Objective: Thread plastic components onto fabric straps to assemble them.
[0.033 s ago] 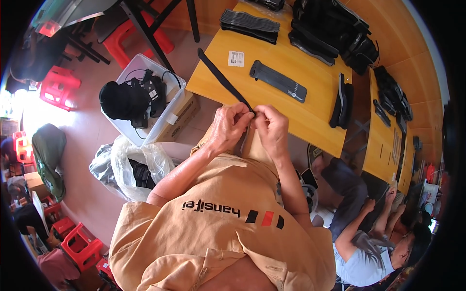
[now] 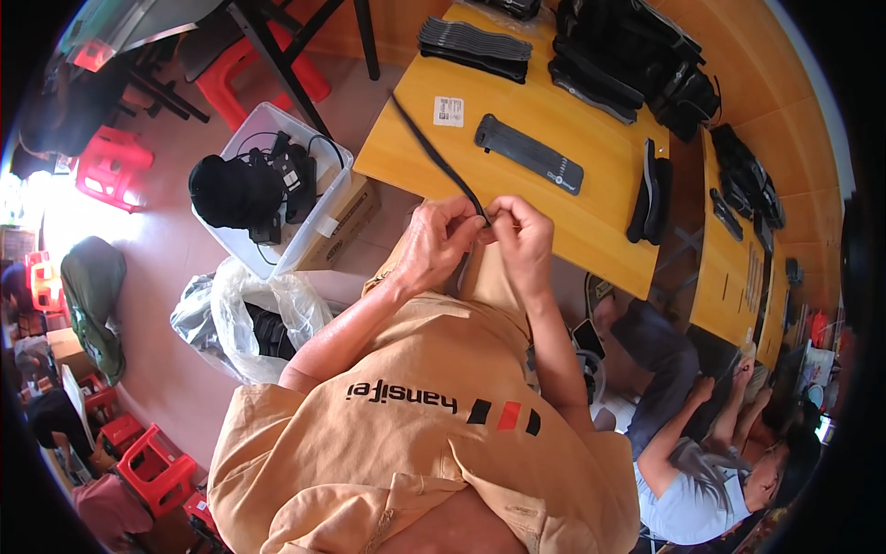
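A long, narrow black strap (image 2: 431, 152) runs from my fingers away over the left part of the yellow table, its far end free. My left hand (image 2: 432, 245) pinches its near end between thumb and fingers. Close against it, my right hand (image 2: 522, 245) is closed on the same end. The fingertips of both hands nearly meet and hide that end. Beyond my hands, a flat dark grey fabric band (image 2: 528, 154) with small pale marks lies on the table, beside a white printed label (image 2: 448, 112).
The yellow table (image 2: 600, 249) also carries a stack of grey-black bands (image 2: 473, 50), black pouches (image 2: 637, 55) and folded strips (image 2: 650, 194). At left stand a clear plastic bin (image 2: 309, 235) with black gear and a plastic bag (image 2: 240, 323). A co-worker (image 2: 692, 494) sits at right.
The strap has turned more edge-on and looks thinner. Its far end has shifted slightly to the right. My hands have barely moved and keep their pinch.
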A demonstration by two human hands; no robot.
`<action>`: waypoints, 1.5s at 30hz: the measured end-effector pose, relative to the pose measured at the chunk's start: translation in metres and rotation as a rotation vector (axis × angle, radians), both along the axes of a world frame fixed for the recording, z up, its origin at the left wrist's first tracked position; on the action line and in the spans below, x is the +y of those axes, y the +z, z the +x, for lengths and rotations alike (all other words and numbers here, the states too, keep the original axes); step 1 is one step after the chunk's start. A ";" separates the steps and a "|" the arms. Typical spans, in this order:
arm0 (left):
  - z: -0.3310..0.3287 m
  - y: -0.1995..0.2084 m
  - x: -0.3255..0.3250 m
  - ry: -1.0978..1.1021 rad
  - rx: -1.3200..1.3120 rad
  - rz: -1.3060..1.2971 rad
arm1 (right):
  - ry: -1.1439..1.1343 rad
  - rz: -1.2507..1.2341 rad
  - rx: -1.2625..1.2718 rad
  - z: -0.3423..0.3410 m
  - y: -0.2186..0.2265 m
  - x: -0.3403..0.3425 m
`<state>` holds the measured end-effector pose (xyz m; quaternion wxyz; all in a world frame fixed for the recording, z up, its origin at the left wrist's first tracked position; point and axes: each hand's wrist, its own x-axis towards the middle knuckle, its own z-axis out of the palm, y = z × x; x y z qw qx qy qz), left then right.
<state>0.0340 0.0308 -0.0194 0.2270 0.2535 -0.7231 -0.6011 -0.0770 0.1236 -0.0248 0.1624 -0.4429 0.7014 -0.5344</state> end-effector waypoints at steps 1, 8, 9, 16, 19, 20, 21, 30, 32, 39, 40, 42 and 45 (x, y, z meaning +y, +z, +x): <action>0.000 -0.003 0.000 0.001 0.000 0.000 | -0.006 -0.029 -0.146 -0.003 0.001 -0.001; -0.003 -0.008 0.000 0.043 0.059 0.209 | 0.021 -0.143 -0.188 -0.006 0.018 0.009; -0.003 -0.011 -0.001 0.019 0.079 0.223 | 0.061 -0.118 -0.089 -0.006 0.017 0.010; -0.002 -0.002 -0.002 -0.057 0.034 0.144 | 0.103 -0.112 -0.254 -0.007 0.003 0.010; -0.002 -0.013 -0.002 -0.034 -0.015 0.021 | 0.029 -0.108 -0.123 0.001 0.005 0.007; -0.003 -0.013 -0.001 -0.012 -0.009 0.001 | -0.036 -0.082 0.070 0.005 0.006 0.006; -0.003 -0.013 -0.001 0.009 -0.003 -0.020 | -0.068 -0.097 0.138 0.007 0.006 0.004; -0.008 -0.006 0.003 -0.004 0.034 0.126 | -0.064 -0.165 -0.508 0.006 0.001 0.005; -0.009 -0.006 0.004 -0.014 0.026 0.075 | -0.110 -0.080 -0.134 0.007 0.007 0.005; -0.009 -0.005 0.001 -0.030 -0.009 0.014 | -0.089 -0.119 -0.053 0.008 0.006 0.007; -0.009 -0.005 0.001 -0.042 0.004 0.094 | -0.081 -0.131 -0.071 0.009 0.009 0.006; -0.007 0.000 0.002 -0.041 0.038 0.114 | -0.074 -0.143 -0.089 0.009 0.012 0.006; -0.006 0.003 0.001 -0.055 0.077 0.103 | -0.048 -0.133 -0.118 0.008 0.013 0.006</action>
